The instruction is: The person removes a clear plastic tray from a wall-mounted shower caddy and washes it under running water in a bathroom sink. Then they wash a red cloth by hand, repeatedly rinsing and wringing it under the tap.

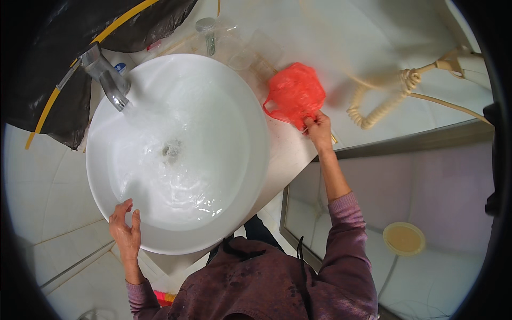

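A round white basin (256, 154) sits on a counter, with water running into it from a chrome faucet (111, 85) at its upper left. Over the basin's lower left rim hangs my left hand (127, 229), wet, its fingers apart and nothing in them. To the right of the basin, my right hand (318, 129) pinches the lower edge of a crumpled red plastic bag (296, 92). The bag rests on the counter's back corner by the wall. What the bag holds, if anything, I cannot make out.
Behind the basin stand clear containers (256, 56) and a chrome-topped bottle (207, 32). Black plastic sheeting (42, 80) with yellow tape hangs at the upper left. A coiled cream cord (368, 109) hangs on the right wall, above a metal-framed glass panel (368, 176).
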Demonstrator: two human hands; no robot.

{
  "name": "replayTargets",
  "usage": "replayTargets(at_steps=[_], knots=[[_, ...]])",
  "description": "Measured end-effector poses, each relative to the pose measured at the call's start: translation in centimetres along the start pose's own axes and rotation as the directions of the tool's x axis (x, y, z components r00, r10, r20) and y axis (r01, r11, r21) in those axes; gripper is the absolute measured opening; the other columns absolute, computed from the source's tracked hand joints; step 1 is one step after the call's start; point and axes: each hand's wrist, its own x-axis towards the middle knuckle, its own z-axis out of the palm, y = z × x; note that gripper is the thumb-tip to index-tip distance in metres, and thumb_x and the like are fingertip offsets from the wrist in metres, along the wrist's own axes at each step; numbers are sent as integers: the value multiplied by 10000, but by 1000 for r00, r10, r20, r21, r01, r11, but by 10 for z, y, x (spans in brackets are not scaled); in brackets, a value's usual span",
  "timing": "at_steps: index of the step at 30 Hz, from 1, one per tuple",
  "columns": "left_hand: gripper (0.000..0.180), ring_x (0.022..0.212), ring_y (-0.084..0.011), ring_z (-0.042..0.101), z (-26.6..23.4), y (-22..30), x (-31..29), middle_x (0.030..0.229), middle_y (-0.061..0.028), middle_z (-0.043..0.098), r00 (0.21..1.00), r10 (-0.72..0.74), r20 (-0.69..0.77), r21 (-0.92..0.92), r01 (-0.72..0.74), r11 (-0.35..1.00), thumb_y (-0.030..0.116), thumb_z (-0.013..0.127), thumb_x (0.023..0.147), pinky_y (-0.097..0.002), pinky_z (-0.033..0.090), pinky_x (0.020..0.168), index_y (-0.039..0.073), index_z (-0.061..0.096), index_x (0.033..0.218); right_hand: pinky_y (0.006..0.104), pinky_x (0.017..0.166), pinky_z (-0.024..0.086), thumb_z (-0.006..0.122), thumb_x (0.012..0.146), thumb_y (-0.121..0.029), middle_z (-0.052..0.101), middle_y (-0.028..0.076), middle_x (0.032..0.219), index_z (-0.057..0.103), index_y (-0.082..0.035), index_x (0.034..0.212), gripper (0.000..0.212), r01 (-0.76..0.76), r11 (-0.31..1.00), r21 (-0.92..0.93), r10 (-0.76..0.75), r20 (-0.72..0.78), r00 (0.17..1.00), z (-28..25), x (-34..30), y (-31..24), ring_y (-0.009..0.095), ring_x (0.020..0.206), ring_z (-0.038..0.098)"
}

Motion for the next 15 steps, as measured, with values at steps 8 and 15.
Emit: replayTargets(at_steps=[8, 15], knots=[[401, 850, -160, 604, 9, 58, 58, 1081, -109, 574, 871, 43, 490, -681, 351, 643, 133, 541, 850, -273, 468, 743, 29, 480, 1233, 232, 503, 444, 557, 794, -18, 605, 29, 706, 601, 5, 879, 98, 247, 955, 163, -264, 92, 960, 22, -37, -95, 86, 599, 552], [642, 1049, -201, 520, 16, 71, 114, 1215, -127, 491, 864, -79, 497, -716, 460, 525, 493, 466, 875, -307, 456, 806, 60, 361, 1336, 313, 520, 438, 623, 698, -10, 537, 68, 767, 538, -45, 821, 153, 809, 503, -305, -621, 523, 584, 109, -58, -117, 204, 620, 560]])
